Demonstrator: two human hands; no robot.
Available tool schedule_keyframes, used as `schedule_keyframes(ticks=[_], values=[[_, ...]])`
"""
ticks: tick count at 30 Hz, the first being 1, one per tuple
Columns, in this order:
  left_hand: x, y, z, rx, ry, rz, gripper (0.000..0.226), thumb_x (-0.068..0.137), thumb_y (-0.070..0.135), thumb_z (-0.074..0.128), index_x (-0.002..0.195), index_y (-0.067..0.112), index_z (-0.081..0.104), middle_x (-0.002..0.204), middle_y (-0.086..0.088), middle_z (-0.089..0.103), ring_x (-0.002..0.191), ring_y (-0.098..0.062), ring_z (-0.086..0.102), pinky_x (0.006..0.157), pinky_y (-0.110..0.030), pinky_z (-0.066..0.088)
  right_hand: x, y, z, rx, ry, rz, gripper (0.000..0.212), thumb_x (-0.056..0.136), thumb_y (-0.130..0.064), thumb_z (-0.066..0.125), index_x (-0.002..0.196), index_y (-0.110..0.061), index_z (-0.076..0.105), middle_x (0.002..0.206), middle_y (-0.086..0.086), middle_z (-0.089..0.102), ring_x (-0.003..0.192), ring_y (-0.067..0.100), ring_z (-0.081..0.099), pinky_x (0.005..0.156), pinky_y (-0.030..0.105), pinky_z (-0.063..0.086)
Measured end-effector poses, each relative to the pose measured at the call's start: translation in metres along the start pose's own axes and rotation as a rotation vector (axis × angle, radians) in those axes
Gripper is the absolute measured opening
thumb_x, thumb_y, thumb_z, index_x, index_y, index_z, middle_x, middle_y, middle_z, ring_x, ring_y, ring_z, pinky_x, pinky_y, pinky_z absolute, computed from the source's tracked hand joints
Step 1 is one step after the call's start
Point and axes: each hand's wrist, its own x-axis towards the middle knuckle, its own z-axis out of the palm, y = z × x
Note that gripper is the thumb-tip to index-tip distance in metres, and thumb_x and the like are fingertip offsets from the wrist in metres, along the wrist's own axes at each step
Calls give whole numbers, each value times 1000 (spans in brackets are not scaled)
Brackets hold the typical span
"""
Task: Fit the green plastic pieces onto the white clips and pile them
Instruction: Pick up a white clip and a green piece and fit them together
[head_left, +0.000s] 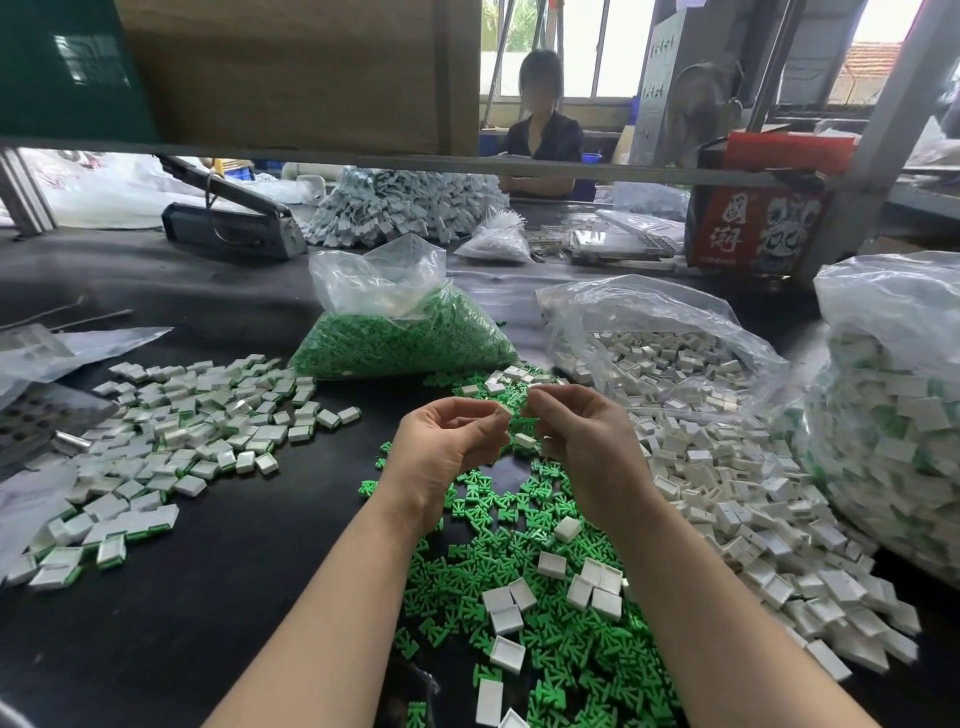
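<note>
My left hand (447, 447) and my right hand (582, 436) are raised above the table with their fingertips almost touching. The left thumb and forefinger pinch a small white clip (506, 409). The right fingers are curled in a pinch on a small piece that they hide. Below the hands, loose green pieces (524, 613) cover the black table, with a few white clips (602, 587) among them. A heap of white clips (753, 514) lies to the right. A pile of fitted white-and-green clips (182, 431) lies to the left.
An open bag of green pieces (405, 343) and an open bag of white clips (665, 358) stand behind the hands. A large bag of fitted clips (893, 415) fills the right edge. Farther back are a heat sealer (228, 228), a red box (753, 223) and a seated person (543, 140).
</note>
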Motion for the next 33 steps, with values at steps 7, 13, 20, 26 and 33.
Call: schedule_keyframes(ticks=[7, 13, 20, 26, 33], values=[[-1, -2, 5, 108, -24, 64, 29, 56, 35, 87, 80, 20, 80, 76, -8, 75, 69, -15, 70, 64, -22, 56, -1, 2, 3, 50, 2, 2, 3, 86, -9, 70, 85, -12, 69, 74, 1, 68, 57, 2, 58, 55, 19, 45], [-1, -2, 5, 132, -2, 102, 27, 58, 33, 87, 79, 17, 80, 76, -11, 75, 68, -17, 70, 66, -26, 59, -1, 0, 1, 67, -20, 21, 2, 84, -10, 71, 85, -11, 70, 77, 4, 69, 65, 9, 60, 62, 25, 46], [-1, 1, 5, 78, 23, 112, 14, 63, 21, 83, 75, 16, 79, 77, -7, 75, 69, -15, 70, 63, -21, 55, 2, -1, -1, 49, -1, 30, 3, 94, -7, 61, 92, -7, 63, 78, 6, 71, 62, 11, 60, 57, 24, 48], [-1, 1, 3, 38, 41, 89, 16, 64, 20, 82, 78, 16, 78, 80, -6, 76, 72, -15, 71, 64, -20, 55, 2, -1, -7, 12, -67, -21, 18, 93, -1, 58, 101, -10, 71, 78, -2, 70, 64, 3, 61, 56, 16, 46], [-2, 2, 4, 41, 20, 85, 18, 65, 25, 82, 82, 21, 81, 85, -3, 76, 76, -11, 70, 69, -20, 55, 2, -1, -6, -120, -21, -105, 11, 87, -4, 69, 98, -6, 70, 82, 4, 70, 61, 2, 58, 58, 17, 47]])
